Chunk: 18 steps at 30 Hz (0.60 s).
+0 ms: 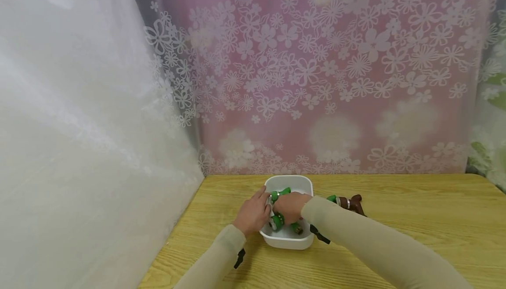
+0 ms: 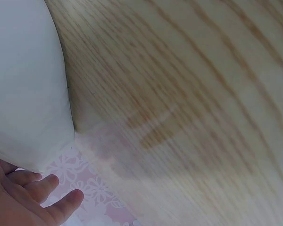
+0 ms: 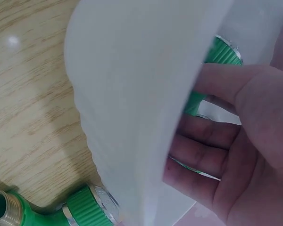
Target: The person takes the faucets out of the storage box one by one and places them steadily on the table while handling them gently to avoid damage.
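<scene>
A white plastic basin (image 1: 288, 243) stands on the table with several green pipe fittings inside, including one elbow-shaped fitting (image 1: 276, 222). My right hand (image 1: 291, 206) reaches down into it, its fingers curled about a green fitting with a ribbed collar (image 3: 222, 52). Much of that fitting is hidden by the hand and basin wall. At the left rim, my left hand (image 1: 253, 213) rests with fingers extended, close to another green fitting (image 1: 285, 191). Three loose, spread fingers (image 2: 68, 205) show outside the basin wall in the left wrist view.
Right of the basin, a brown fitting (image 1: 356, 202) lies on the wooden table (image 1: 415, 210), with a green one (image 3: 87, 207) beside it that has a threaded metal end. A floral curtain (image 1: 316, 82) hangs behind the table; white sheeting (image 1: 79, 148) covers the left side.
</scene>
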{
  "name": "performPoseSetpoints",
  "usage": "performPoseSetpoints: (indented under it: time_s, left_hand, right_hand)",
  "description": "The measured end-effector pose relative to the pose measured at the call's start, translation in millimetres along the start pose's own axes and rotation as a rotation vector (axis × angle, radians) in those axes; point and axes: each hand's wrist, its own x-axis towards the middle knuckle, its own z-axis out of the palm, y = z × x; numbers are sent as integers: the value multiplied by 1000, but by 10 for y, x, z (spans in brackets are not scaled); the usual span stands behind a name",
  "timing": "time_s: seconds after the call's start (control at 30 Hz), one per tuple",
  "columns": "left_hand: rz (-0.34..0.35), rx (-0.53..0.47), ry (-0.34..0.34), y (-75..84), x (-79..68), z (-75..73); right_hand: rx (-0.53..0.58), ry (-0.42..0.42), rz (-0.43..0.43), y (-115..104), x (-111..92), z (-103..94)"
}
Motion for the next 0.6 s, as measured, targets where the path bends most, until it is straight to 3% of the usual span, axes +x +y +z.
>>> performPoseSetpoints:
  time_s: [0.2,0.6]
  left_hand:
    - [10,-3,4,0,-6,-7]
    - [-13,14,-9,6,-5,10]
  right_hand:
    - [-69,39,-38,-13,-10,-2]
    - [-66,39,-34,-6,-26,-27]
